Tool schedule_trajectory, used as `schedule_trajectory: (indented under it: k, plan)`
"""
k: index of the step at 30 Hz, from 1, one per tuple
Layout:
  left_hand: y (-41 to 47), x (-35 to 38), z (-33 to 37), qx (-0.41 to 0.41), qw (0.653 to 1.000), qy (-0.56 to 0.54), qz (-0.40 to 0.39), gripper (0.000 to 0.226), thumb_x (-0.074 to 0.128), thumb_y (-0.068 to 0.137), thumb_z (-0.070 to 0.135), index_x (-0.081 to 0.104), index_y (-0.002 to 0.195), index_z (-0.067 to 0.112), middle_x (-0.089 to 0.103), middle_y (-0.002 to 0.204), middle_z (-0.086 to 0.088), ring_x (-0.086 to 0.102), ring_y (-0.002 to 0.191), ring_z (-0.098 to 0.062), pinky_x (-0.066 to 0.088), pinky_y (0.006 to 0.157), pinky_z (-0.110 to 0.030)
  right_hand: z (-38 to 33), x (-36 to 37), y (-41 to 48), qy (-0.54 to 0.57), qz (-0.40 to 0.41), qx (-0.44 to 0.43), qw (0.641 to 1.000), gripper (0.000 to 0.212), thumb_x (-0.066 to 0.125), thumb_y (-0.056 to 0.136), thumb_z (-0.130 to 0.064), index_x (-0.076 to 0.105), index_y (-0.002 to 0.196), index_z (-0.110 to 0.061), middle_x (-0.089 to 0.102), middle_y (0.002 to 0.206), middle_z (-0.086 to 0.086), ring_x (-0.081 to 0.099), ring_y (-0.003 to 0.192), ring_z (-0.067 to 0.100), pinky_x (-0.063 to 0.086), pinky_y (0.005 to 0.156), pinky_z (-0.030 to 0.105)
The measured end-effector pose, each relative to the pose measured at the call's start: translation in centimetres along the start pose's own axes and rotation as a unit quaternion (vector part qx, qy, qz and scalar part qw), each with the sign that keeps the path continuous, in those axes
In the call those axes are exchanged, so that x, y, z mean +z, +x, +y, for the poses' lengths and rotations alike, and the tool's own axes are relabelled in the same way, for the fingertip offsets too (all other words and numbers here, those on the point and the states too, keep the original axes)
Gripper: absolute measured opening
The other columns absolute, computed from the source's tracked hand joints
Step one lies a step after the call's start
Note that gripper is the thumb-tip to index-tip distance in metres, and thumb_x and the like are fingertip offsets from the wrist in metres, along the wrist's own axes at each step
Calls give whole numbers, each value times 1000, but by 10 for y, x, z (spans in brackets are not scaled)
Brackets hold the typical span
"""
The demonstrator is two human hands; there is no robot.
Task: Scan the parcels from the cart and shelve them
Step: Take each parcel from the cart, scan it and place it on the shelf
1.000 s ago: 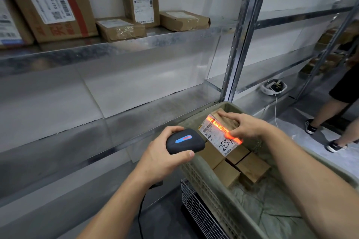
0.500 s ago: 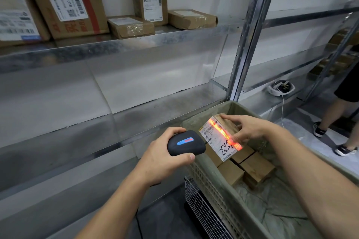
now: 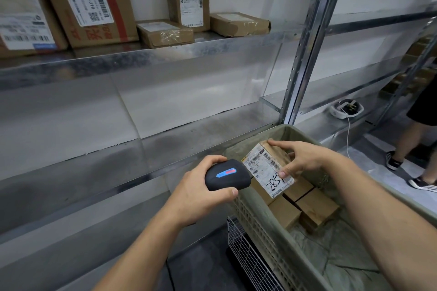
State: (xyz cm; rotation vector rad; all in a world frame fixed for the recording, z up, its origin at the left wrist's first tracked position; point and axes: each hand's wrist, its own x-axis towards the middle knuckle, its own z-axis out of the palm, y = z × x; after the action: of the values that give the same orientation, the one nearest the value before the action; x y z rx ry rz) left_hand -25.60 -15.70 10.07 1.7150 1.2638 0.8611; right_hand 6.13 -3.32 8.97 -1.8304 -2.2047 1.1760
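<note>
The small brown cardboard parcel with a white label [image 3: 262, 170] is held tilted above the grey-green lined cart [image 3: 257, 222], its opposite edges pinched by the right hand [image 3: 305, 158]. The left hand [image 3: 198, 196] wraps the black handheld scanner [image 3: 224, 176] just beside it. The parcel looks light and stiff (its glossy label might slip), so bare cardboard edges seem the best hold.

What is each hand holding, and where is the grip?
Left hand grips the scanner around its body. Right hand holds the parcel at its right end, fingers over the top edge, thumb on the label.
</note>
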Motion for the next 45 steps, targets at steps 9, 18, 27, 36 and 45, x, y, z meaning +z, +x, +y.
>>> schedule_trajectory:
  k: [9, 18, 27, 36, 45]
  plan:
    - [2, -2, -6, -5, 1000, -3, 18, 57, 74, 56, 57, 53, 109, 58, 68, 103, 27, 67, 95, -1, 56, 83, -24, -5, 3, 8, -17, -7, 0, 1000, 120, 88, 51, -57, 23, 152, -54, 46, 138, -2, 48, 127, 23, 43, 108, 45]
    - [-7, -16, -16, -32, 998, -18, 53, 59, 78, 60, 48, 57, 114, 49, 68, 103, 26, 68, 94, -1, 54, 78, -17, -26, 12, 34, -45, -8, -22, 999, 113, 91, 65, -45, 22, 155, -49, 46, 140, -5, 48, 125, 19, 39, 110, 38]
    - [-38, -59, -41, -69, 992, -29, 103, 53, 79, 63, 41, 57, 111, 49, 69, 98, 25, 68, 78, -2, 55, 72, -23, -88, 50, 69, -12, -50, -67, 996, 105, 89, 73, -33, 23, 154, -48, 50, 132, -1, 58, 98, 5, 49, 63, 10]
    - [-103, -130, -70, -87, 964, -109, 227, 66, 79, 54, 48, 60, 116, 41, 72, 99, 16, 68, 70, -9, 56, 63, -28, -179, 116, 84, 61, -55, -124, 989, 110, 91, 69, -28, 26, 156, -42, 47, 147, 0, 54, 119, 15, 48, 99, 27]
    - [-192, -227, -99, -106, 910, -183, 357, 68, 79, 51, 47, 61, 115, 35, 73, 95, -2, 63, 59, -18, 56, 63, -31, -304, 210, 91, 142, -1, -208, 968, 111, 84, 80, -14, 10, 159, -40, 40, 140, -16, 57, 97, 3, 56, 69, 20]
